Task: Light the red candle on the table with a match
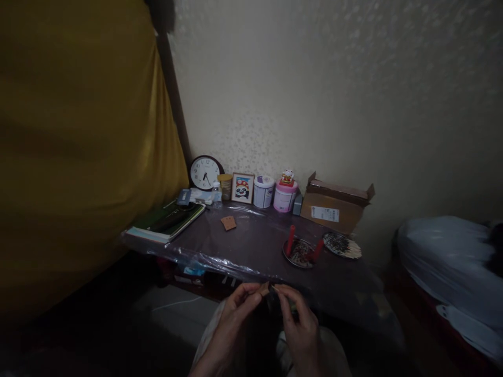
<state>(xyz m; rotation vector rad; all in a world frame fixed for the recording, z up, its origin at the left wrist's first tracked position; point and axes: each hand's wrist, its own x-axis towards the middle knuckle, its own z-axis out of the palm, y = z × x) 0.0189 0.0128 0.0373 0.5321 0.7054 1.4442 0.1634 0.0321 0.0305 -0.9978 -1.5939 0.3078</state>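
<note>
My left hand (239,306) and my right hand (299,322) meet low in the head view, just in front of the table's near edge. Both are closed in a pinch, fingertips almost touching. Between them sits a small brownish thing (266,289), too dark to name. Beyond my hands, on the dark table (251,246) covered with clear plastic, stands a round dish (299,254) with two red candles (290,240) in it. A second dish (341,245) heaped with thin sticks lies to its right.
Along the wall stand a clock (204,172), a small framed picture (242,188), two tubs (263,191), a pink container (285,196) and an open cardboard box (337,205). Books (167,224) lie at the table's left. A yellow curtain (74,146) hangs left; a plastic-wrapped bundle (444,262) sits right.
</note>
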